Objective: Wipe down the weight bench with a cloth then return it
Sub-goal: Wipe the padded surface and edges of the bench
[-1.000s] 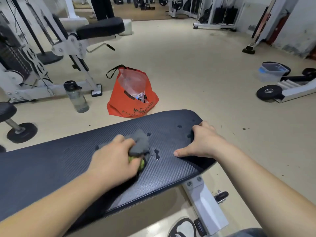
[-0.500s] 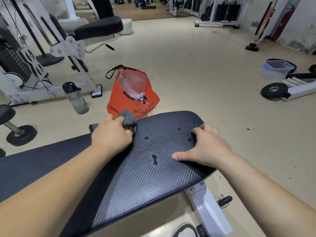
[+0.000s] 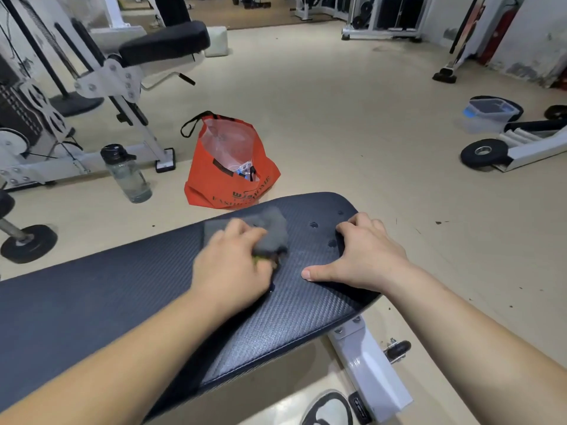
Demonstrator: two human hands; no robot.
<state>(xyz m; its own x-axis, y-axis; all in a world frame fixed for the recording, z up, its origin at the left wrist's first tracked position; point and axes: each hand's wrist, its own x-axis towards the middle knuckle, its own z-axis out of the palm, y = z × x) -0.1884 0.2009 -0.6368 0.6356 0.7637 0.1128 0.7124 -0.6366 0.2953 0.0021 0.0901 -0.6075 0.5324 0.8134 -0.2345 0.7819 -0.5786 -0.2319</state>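
We're seeing the left hand [image 3: 233, 265] all smeared with blur, same for the grey cloth [image 3: 270, 231] under it, so we can't tell how the fingers are gripping. A greenish bit is peeking out beneath, too blurry to identify. The bench [image 3: 92, 305] is running off the left edge. The orange bag [image 3: 227, 182] lettering is partly hiding behind the pad.

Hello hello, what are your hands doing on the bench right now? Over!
Left hand gripping the grey cloth, on the bench pad. Right hand flat, bracing the pad's end. Dark spots beside the cloth. Nothing blocking.
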